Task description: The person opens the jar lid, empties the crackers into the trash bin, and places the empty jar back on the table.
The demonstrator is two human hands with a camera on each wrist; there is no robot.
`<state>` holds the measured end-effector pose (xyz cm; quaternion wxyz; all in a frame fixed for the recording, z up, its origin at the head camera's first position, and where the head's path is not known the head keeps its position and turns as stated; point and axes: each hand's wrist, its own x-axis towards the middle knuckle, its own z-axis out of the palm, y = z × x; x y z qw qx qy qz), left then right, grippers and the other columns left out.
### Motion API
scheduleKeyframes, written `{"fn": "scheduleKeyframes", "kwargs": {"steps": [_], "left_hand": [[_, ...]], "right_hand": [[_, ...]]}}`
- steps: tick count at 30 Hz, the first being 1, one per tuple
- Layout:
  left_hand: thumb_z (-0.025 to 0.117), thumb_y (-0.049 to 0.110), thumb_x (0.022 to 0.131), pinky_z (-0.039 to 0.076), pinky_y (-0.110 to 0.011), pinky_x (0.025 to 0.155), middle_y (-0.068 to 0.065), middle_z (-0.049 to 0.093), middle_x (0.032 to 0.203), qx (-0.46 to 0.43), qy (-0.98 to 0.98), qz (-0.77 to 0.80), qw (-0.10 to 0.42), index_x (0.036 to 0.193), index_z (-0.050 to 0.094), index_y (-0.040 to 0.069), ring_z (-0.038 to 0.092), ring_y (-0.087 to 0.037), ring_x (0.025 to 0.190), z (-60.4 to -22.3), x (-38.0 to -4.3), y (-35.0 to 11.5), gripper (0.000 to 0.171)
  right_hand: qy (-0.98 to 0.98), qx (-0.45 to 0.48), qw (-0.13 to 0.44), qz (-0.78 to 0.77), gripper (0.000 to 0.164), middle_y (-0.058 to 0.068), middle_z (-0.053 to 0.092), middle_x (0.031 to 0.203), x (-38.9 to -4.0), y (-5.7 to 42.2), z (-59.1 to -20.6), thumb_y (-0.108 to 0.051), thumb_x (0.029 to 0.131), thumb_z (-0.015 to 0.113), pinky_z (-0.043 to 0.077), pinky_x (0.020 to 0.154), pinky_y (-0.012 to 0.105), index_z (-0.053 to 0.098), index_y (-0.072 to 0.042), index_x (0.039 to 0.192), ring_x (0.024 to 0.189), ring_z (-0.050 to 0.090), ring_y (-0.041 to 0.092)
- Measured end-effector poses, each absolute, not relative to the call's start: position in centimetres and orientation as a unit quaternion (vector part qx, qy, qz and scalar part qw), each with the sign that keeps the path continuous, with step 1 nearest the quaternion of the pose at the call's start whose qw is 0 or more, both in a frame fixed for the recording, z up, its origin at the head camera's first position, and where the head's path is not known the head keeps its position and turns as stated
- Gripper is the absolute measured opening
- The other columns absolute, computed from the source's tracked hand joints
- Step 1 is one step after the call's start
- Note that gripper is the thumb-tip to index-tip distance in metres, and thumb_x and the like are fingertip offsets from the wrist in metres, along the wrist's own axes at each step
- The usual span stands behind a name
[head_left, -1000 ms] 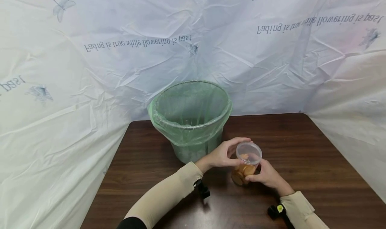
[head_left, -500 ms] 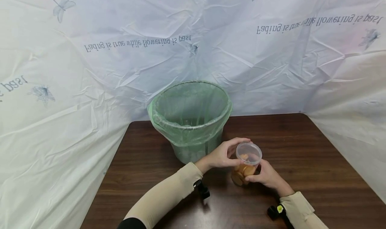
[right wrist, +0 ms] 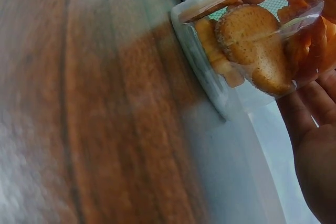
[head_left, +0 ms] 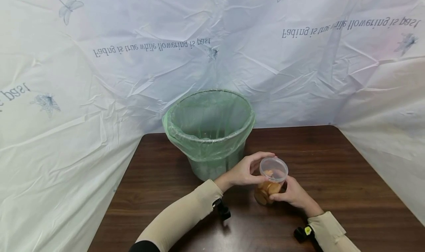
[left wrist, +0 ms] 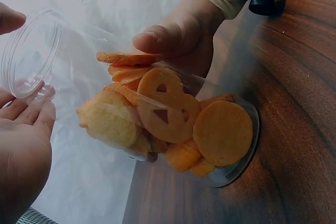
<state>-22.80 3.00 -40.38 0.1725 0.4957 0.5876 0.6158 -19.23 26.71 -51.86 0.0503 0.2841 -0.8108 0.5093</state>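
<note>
A clear plastic jar (head_left: 265,197) of cookies (left wrist: 223,132) stands upright on the table, right of the bin. Its clear round lid (head_left: 275,165) is on top. My left hand (head_left: 242,172) holds the lid's rim from the left, thumb on the near side and fingers on the far side. Lower down, my right hand (head_left: 294,193) grips the jar body from the right. Round and pretzel-shaped cookies show through the wall in the left wrist view. In the right wrist view the jar's base meets the table, with the right hand's fingers (right wrist: 296,111) against its side.
A mesh bin (head_left: 214,167) with a green plastic liner (head_left: 186,145) stands behind my left hand. White printed sheeting (head_left: 212,19) hangs round the back and sides of the dark wooden table (head_left: 332,171). Each wrist carries a small black camera (head_left: 221,209).
</note>
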Motion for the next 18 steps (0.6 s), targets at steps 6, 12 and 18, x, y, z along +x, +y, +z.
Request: {"fn": "scheduleKeyframes", "kwargs": {"steps": [6,12,18], "left_hand": [[0.061,-0.017,0.083,0.037,-0.055,0.108,-0.036,0.039,0.141,0.491,0.592,0.619,0.159,0.14,0.033,-0.018,0.041,-0.05,0.128,-40.66,-22.76,3.0,0.063],[0.063,-0.017,0.083,0.038,-0.048,0.11,-0.036,0.041,0.139,0.488,0.597,0.62,0.141,0.138,0.035,-0.018,0.043,-0.05,0.127,-40.85,-22.63,2.99,0.062],[0.065,-0.017,0.081,0.039,-0.048,0.109,-0.036,0.044,0.137,0.478,0.6,0.628,0.128,0.137,0.038,-0.018,0.046,-0.05,0.123,-40.91,-22.51,2.97,0.062]], "right_hand": [[-0.811,0.286,0.053,0.508,0.065,-0.014,0.065,0.109,-19.22,26.67,-51.96,0.001,0.066,0.086,0.049,0.079,0.02,0.056,0.002,0.124,0.096,0.06,-0.001],[-0.813,0.277,0.051,0.51,0.065,-0.013,0.065,0.11,-19.2,26.68,-51.92,0.0,0.067,0.086,0.049,0.08,0.019,0.056,0.002,0.125,0.096,0.06,0.0],[-0.812,0.277,0.051,0.512,0.066,-0.016,0.064,0.11,-19.24,26.65,-51.97,0.001,0.066,0.086,0.049,0.079,0.019,0.056,0.003,0.125,0.096,0.06,-0.001]]}}
